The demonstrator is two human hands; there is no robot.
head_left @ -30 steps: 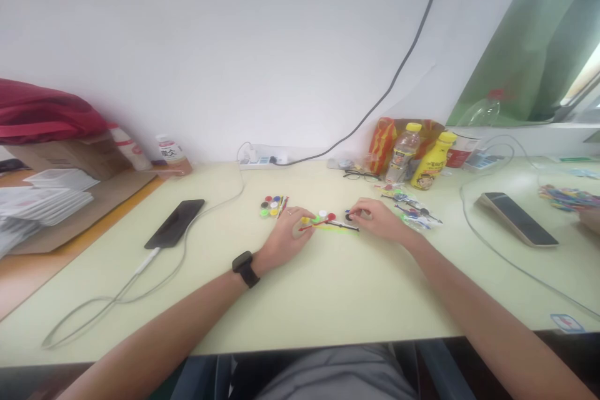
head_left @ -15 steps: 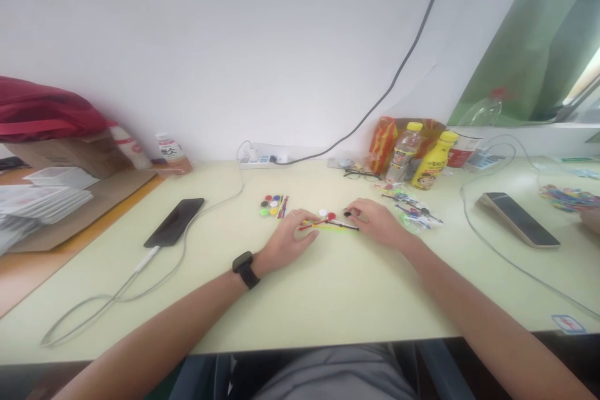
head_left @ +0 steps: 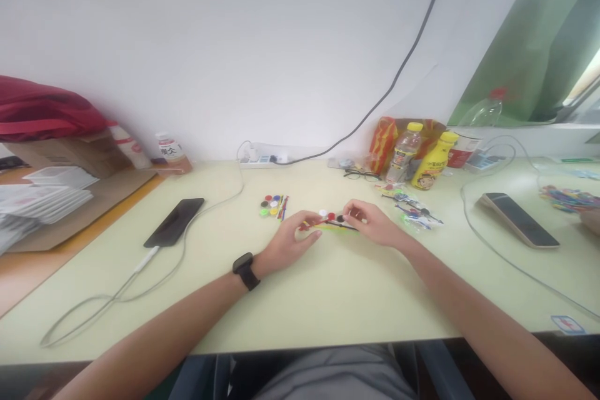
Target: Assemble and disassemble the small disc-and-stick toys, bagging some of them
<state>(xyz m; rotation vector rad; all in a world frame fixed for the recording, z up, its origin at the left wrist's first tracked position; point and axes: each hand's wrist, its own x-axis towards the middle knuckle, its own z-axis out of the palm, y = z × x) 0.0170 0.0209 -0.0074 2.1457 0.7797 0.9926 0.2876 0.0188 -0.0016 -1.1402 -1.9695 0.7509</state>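
My right hand (head_left: 372,223) has its thumb and fingertips pinched at the edge of a small black disc (head_left: 340,219). That disc lies in a row beside a red disc (head_left: 331,216) and a white disc (head_left: 323,214). Just in front of the row are thin sticks, among them a dark stick (head_left: 344,225) and a yellow-green stick (head_left: 335,229). On the other side, my left hand (head_left: 289,240) rests on the table, thumb and fingers apart, with the end of a red stick (head_left: 304,225) partly hidden by its fingers.
Beyond my left hand sit several coloured discs (head_left: 269,205) with sticks (head_left: 283,207) beside them. Plastic-bagged pieces (head_left: 415,211), two bottles and glasses (head_left: 360,174) stand behind my right hand. A charging phone (head_left: 174,222) lies left; a tilted phone-like device (head_left: 522,219) is at right.
My right hand has brought the black disc left and down, close to the red disc. The left hand's fingers have shifted slightly around the red stick.
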